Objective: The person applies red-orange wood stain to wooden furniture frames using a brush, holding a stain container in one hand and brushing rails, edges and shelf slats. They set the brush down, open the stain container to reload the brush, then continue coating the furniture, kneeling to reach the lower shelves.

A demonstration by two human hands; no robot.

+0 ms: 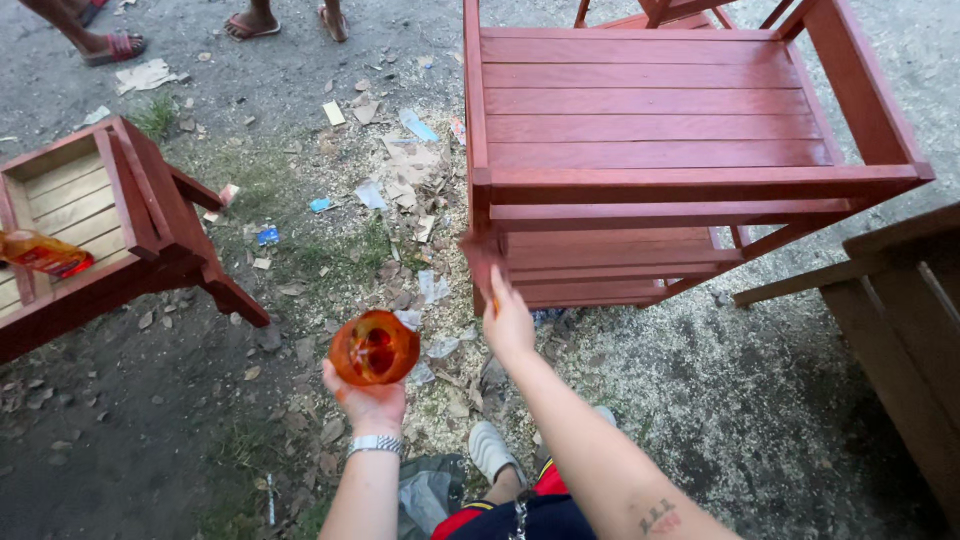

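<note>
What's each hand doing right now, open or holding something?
Left hand: closed around an orange-red container.
Right hand: holding a reddish cloth or brush against the red wooden chair.

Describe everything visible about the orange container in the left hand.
The orange container is round, translucent plastic by its look, glowing amber with darker red patches inside. The left hand cups it from below, tilted toward the camera. It hangs over littered ground, left of the right hand at the red wooden chair.
</note>
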